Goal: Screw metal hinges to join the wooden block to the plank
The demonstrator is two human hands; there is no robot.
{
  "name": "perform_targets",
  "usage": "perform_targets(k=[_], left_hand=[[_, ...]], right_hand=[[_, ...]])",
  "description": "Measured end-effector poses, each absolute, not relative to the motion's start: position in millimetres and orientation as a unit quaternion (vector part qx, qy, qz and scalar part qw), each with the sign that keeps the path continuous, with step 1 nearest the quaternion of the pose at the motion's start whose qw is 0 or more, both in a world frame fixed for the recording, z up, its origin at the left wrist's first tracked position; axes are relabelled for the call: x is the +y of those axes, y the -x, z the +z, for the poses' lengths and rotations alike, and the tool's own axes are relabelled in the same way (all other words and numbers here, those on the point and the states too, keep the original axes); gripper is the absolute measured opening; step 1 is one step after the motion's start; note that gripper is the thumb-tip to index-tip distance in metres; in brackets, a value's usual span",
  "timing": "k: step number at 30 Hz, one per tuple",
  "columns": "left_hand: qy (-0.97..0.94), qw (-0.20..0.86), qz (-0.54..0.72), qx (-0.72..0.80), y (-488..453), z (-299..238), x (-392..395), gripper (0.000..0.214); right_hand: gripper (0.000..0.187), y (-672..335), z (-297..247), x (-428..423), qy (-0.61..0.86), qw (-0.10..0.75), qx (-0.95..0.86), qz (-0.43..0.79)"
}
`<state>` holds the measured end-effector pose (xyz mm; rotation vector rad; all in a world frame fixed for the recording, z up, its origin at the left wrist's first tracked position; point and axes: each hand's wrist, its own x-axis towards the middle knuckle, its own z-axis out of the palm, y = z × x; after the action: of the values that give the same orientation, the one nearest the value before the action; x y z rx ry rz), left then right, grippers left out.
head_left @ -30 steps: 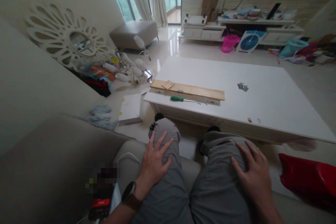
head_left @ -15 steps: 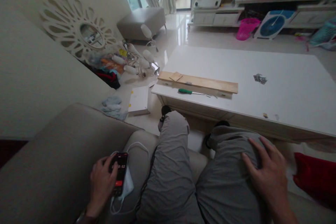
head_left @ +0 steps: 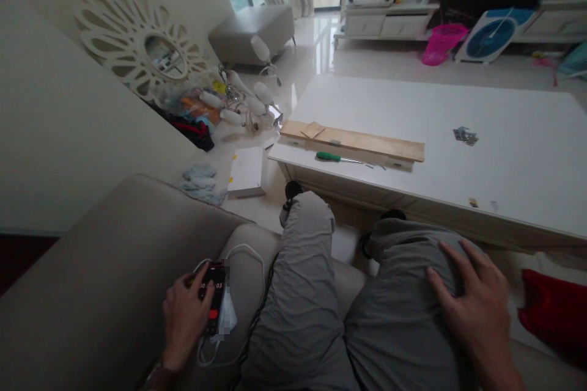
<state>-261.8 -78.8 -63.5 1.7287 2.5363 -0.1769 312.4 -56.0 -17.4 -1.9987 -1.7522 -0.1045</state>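
Note:
My left hand (head_left: pixel 187 314) is at the left edge of a dark smartphone (head_left: pixel 213 313) on the sofa, thumb over the screen and fingers curled at its side. The screen shows running timer digits and a red button. A white cable (head_left: pixel 247 249) and a pale white item (head_left: pixel 228 311) lie by the phone. My right hand (head_left: pixel 477 299) rests open on my right thigh, fingers spread, holding nothing. Ahead on the white table (head_left: pixel 513 128) lie a green-handled screwdriver (head_left: pixel 329 157), a long wooden board (head_left: pixel 367 142) with a small wooden piece (head_left: pixel 312 130) on it, and metal hardware (head_left: pixel 466 135).
Left of the table, a white box (head_left: pixel 246 172) and a crumpled cloth (head_left: pixel 199 180) lie on the floor. Beyond them are a lamp fixture (head_left: pixel 250 104) and a sunburst mirror (head_left: pixel 165 58). A pink basket (head_left: pixel 441 44) and a blue-white fan (head_left: pixel 490 36) stand at the back. Red fabric (head_left: pixel 554 311) is at right.
The timer digits went from 02 to 03. My left thumb and index finger have shifted over the phone's screen. The view has turned slightly left; my right hand stays on the thigh.

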Motion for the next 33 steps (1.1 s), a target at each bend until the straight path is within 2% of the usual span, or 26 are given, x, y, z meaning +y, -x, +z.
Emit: perform_targets(k=[15,33], left_hand=[[-0.546,0.02,-0.042,0.837,263.4,-77.9,-102.6,0.053],[-0.549,0.004,-0.017,0.835,260.1,-86.6,-96.3,0.051]], right_hand=[[0.058,-314.7,-19.3,-56.8,0.734,0.242,-0.634,-0.032],[0.059,-314.6,-19.1,-57.0,0.743,0.239,-0.625,-0.018]])
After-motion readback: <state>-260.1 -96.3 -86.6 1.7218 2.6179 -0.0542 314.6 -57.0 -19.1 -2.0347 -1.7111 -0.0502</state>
